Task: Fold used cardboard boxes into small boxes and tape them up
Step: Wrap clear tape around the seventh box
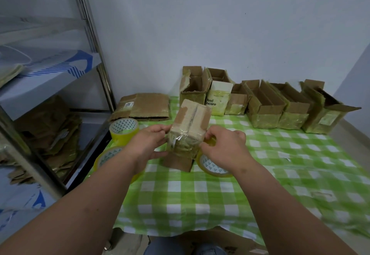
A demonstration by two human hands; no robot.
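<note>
1. Left hand (147, 143) grips the left side of the small box (188, 132), fingers curled on its taped edge.
2. The small box is held above the checkered counter (200, 198), between both hands.
3. Right hand (225, 146) pinches the tape roll (212, 165) against the box's right side.

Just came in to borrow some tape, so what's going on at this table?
A person is taping up a small cardboard box over the green checked tablecloth. The left hand holds the box's side while the right hand holds a yellow tape roll against it. Two spare tape rolls lie at left; open boxes line the wall.
</note>
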